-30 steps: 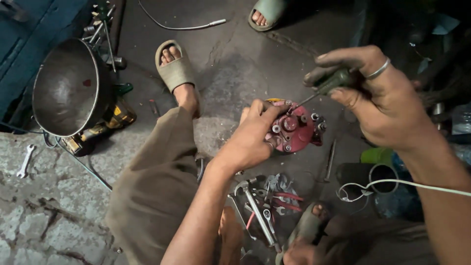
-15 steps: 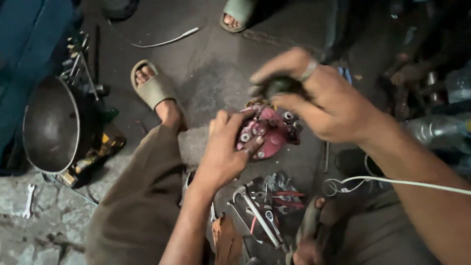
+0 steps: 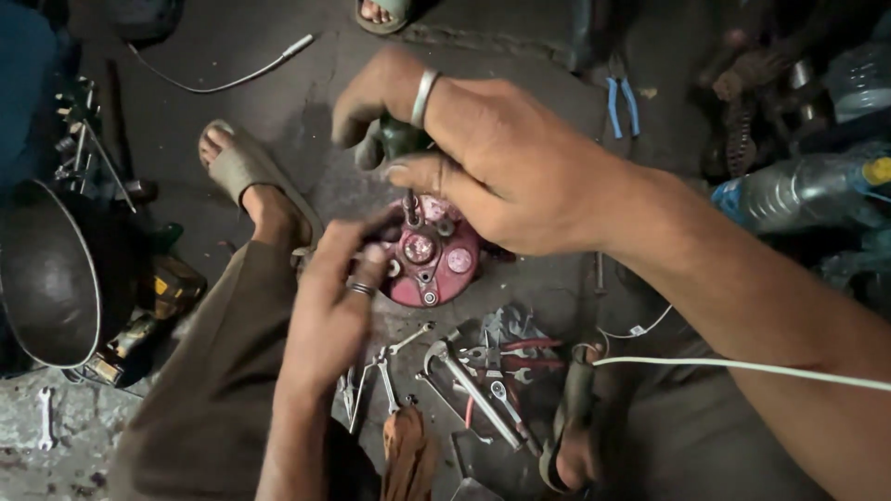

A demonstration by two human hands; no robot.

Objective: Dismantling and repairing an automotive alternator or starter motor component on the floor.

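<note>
Roughly by size, biggest first
Metal bowl [image 3: 46,278]: sat at the left edge on the dark floor [image 3: 241,37]
Right hand [image 3: 492,153]: was closed round a green-handled screwdriver [image 3: 401,148], its shaft standing down on the red part
Left hand [image 3: 339,297]: fingers curled against the red part's left rim
Red round part [image 3: 436,255]: lay on the floor between both hands
Wrenches [image 3: 473,380]: lay scattered just below it
</note>
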